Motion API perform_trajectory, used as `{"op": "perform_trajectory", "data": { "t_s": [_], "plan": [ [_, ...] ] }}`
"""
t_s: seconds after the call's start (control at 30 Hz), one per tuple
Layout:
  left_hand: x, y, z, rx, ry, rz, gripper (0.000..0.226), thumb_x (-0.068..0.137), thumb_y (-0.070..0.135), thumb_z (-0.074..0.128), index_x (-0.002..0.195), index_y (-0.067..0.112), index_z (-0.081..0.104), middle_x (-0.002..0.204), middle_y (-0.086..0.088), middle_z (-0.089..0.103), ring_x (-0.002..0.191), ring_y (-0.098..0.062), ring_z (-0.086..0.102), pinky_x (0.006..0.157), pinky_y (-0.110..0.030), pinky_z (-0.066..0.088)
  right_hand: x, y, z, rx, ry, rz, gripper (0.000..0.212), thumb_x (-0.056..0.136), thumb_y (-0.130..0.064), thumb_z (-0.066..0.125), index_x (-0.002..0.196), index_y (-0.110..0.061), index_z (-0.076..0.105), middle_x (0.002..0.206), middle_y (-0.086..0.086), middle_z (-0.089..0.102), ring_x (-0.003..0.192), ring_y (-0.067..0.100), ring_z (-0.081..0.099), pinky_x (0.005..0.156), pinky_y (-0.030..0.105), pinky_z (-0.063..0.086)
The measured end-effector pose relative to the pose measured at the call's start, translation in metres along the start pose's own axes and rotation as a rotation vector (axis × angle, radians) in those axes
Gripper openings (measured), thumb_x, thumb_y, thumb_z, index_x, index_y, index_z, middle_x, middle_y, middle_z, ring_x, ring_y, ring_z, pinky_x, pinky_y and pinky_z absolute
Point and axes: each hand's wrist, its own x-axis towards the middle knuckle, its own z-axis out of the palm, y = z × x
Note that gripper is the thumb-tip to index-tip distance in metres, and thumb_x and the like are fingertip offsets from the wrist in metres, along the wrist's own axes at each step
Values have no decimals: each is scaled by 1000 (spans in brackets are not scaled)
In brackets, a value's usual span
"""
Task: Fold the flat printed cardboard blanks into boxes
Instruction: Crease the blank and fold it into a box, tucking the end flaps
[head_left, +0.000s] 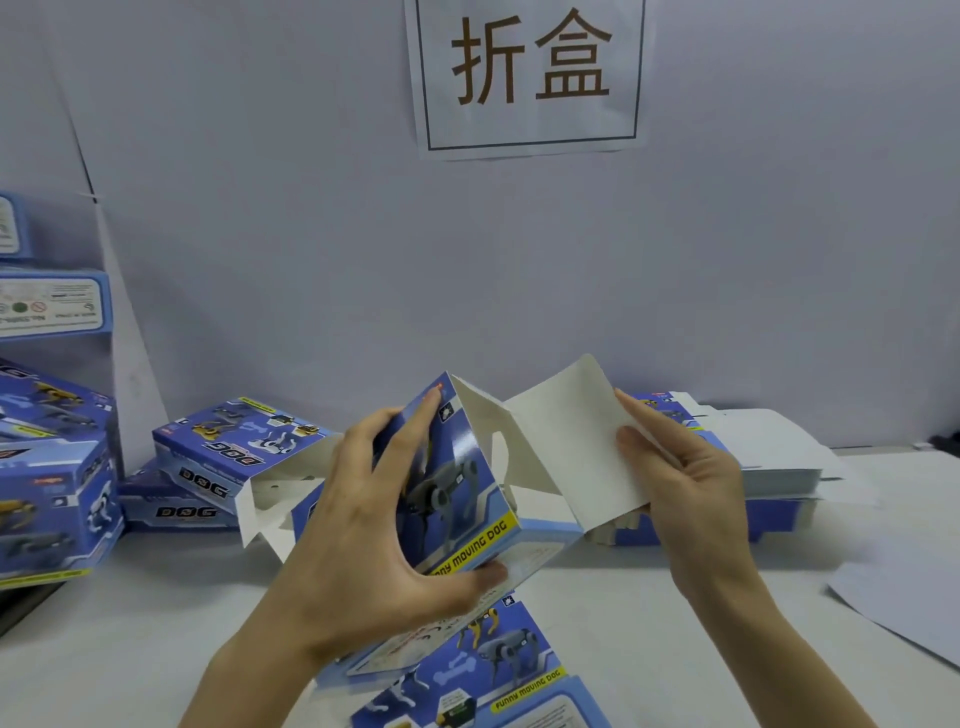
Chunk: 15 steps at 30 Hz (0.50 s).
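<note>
A blue printed box (457, 483) with a robot-dog picture and "FUNNY MOVING DOG" lettering is held above the table, half formed and open at its right end. My left hand (363, 525) grips its body, fingers on the front panel and thumb under the lower edge. My right hand (680, 478) pinches the large white flap (566, 441) that stands out from the open end. A flat printed blank (493, 670) lies on the table just below the box.
A stack of flat blanks (769, 467) lies at the right behind my right hand. Folded blue boxes (223, 457) sit at the centre left, with more piled at the far left (47, 493). A white sheet (909, 597) rests at the right edge. A paper sign (530, 73) hangs on the wall.
</note>
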Motion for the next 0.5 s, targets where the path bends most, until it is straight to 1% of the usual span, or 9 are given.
{"op": "perform_trajectory", "data": {
  "t_s": [0.07,0.1,0.17,0.23,0.3,0.33,0.4,0.43,0.5],
  "plan": [
    [-1,1,2,28,-4,-3,116,49,78,67,147,54,10,136,19,28,124,-7,42,92,-17,42,0,1,1,-58,18,-68,34,93,-5,57,97,-36,70,86,-28,70,73,-6,60,58,11,48],
    [-1,1,3,49,0,-6,117,48,79,66,147,54,9,136,18,27,125,-6,41,92,-18,41,1,2,1,-55,23,-76,33,93,-6,58,98,-36,70,87,-28,70,74,-7,60,58,10,47],
    [-1,0,3,77,15,-7,119,48,80,66,149,50,11,137,17,26,126,-6,38,96,-24,42,0,0,1,-1,23,-53,27,92,-14,59,98,-36,73,88,-25,72,73,-8,60,54,10,47],
    [-1,-1,2,117,30,18,118,50,79,65,150,44,14,137,15,24,127,-9,36,98,-28,41,1,-4,0,133,-31,71,23,92,-27,57,92,-36,78,91,-18,73,71,-7,61,53,13,49],
    [-1,-2,2,150,43,47,116,52,78,65,150,38,17,137,14,23,127,-13,35,98,-30,41,4,-7,-1,302,-144,250,22,88,-36,55,94,-37,77,92,-13,74,71,-2,65,54,20,52],
    [-1,-3,2,157,47,57,115,53,77,66,150,36,19,139,11,24,127,-15,36,98,-32,43,5,-8,-1,379,-177,330,22,83,-38,57,93,-35,77,91,-10,74,71,2,67,54,24,53],
    [-1,-3,3,159,57,77,114,55,75,66,150,33,21,141,4,26,127,-20,37,96,-39,48,6,-8,-2,520,-214,453,20,76,-37,60,84,-31,78,87,-5,74,70,8,70,55,31,56],
    [-1,-3,4,162,60,85,113,55,74,66,150,33,22,141,1,28,127,-23,37,96,-44,50,6,-8,-2,563,-245,488,19,76,-37,61,81,-30,78,86,-3,74,72,11,71,59,34,58],
    [0,-3,5,188,63,99,113,55,74,67,149,35,19,139,-3,29,126,-26,36,97,-53,48,4,-6,0,574,-321,523,20,76,-36,61,81,-28,79,88,-1,75,77,14,72,65,37,59]
  ]
}}
